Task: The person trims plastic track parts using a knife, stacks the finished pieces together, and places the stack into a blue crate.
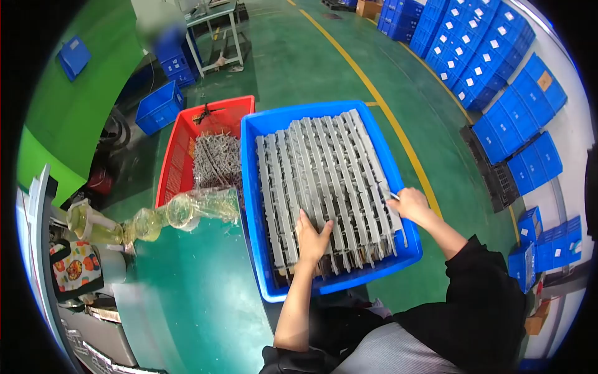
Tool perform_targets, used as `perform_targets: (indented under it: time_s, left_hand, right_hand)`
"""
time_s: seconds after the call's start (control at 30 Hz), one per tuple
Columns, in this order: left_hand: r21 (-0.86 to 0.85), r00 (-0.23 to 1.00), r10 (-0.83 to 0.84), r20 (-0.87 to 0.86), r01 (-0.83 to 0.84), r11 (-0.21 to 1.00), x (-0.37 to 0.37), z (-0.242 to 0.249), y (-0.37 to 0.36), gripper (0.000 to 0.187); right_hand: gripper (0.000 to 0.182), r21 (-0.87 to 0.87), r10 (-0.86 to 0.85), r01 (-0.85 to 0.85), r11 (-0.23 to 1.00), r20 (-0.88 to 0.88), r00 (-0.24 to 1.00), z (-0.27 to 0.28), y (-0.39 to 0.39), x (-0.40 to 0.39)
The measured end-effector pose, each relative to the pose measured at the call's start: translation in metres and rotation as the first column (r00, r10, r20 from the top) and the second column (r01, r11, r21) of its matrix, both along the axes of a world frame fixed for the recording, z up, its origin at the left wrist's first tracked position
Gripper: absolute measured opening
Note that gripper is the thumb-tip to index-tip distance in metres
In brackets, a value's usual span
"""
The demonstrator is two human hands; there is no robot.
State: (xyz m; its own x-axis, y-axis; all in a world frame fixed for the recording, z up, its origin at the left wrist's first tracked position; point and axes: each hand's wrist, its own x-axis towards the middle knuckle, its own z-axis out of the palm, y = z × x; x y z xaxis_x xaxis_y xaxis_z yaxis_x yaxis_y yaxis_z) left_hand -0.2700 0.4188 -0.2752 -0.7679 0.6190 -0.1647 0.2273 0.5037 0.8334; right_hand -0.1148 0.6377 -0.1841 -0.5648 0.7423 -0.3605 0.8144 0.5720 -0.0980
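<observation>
A blue bin [269,288] stands in front of me, filled with rows of long grey metal strips [324,168]. My left hand [313,240] rests on the strips near the bin's front side, its fingers spread and nothing held. At the bin's right rim, my right hand [412,204] is closed, with fingers pressed together at the end of a small, thin item that reaches toward the outermost strip. What this item is cannot be made out.
Left of the bin, a red basket [175,156] holds many thin grey pieces. Clear plastic containers [149,221] stand along the green worktop [180,293]. A patterned bag [78,265] is at the far left. Stacked blue crates [473,50] line the right wall.
</observation>
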Motion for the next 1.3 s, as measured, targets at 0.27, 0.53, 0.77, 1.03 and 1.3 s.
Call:
perform_targets:
  time_s: [0.27,0.53,0.77,1.03,1.3]
  left_hand:
    - [0.166,0.895,0.356,-0.267,-0.321,0.932,0.063,0.079,-0.192,0.046]
    - [-0.110,0.247,0.675,-0.695,-0.965,0.240,0.239,0.104,-0.390,0.038]
    - [0.330,-0.220,0.839,-0.498,-0.943,-0.052,0.306,0.201,-0.390,0.031]
    - [0.590,0.298,0.744,-0.599,-0.464,0.661,0.267,0.285,-0.364,0.036]
    - [0.385,0.351,0.676,-0.648,-0.614,0.688,0.229,0.228,-0.350,0.036]
  right_hand:
    - [0.024,0.197,0.248,-0.248,0.948,0.025,0.968,-0.013,-0.010,-0.012]
    - [0.022,-0.023,0.529,-0.877,0.481,-0.789,0.311,-0.024,-0.255,-0.102]
    - [0.028,-0.478,0.116,-0.739,-0.475,-0.867,0.485,0.098,-0.430,-0.091]
    - [0.027,-0.045,-0.192,-0.648,-0.760,-0.938,0.290,0.186,-0.433,-0.081]
    - [0.026,0.108,-0.314,-0.868,-0.484,-0.948,0.056,0.236,-0.334,-0.088]
